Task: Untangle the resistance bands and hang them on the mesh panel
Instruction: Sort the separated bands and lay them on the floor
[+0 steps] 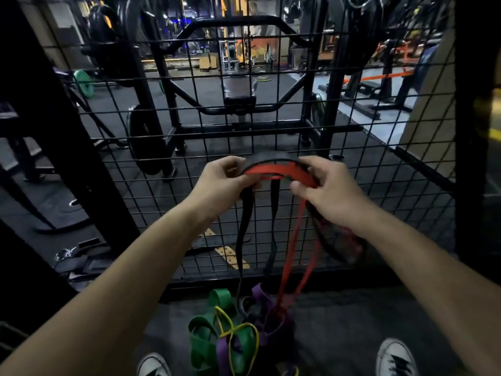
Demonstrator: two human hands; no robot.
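A wide black band (267, 158) arches between my two hands, with a thin red band (273, 170) twisted along its underside. My left hand (225, 183) pinches the left end of both. My right hand (328, 194) grips the right end. From the hands, black strands (244, 226) and red strands (291, 251) hang down to a tangled pile on the floor: green band (206, 332), purple band (261, 297), thin yellow band (238, 332). The black wire mesh panel (189, 147) stands just beyond my hands.
Both of my white shoes show at the bottom, the left shoe (154, 365) and the right shoe (397, 358), either side of the pile. Straps with a metal clip (65, 253) lie low at the left. Behind the mesh stands a weight machine (238, 104) with plates.
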